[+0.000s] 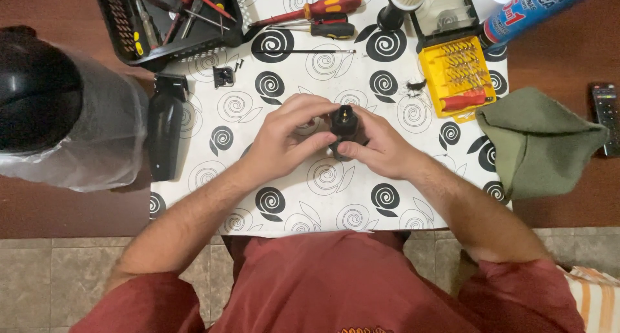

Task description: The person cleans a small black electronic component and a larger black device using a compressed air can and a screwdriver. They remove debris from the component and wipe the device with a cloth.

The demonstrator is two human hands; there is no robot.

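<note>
Both hands' fingers — left hand [284, 136], right hand [381, 146] — clasp a small black device [344, 123], blue spray can [533, 10] far right.

head camera looks straight down, close above table [194, 204], single view.

White cloth w/ black spiral print [336, 197] covers the table. Left: black hair-clipper body [165, 134] beside a plastic-wrapped black round object [58, 107]. Top left: black mesh basket [129, 49] w/ tools. Top centre: red-yellow screwdriver [313, 8], black-handled screwdriver [323, 30], thin black rod [303, 51]. Right: yellow bit case [457, 75], blue spray can [536, 7], green felt cloth [539, 142], black remote [607, 117].
</note>
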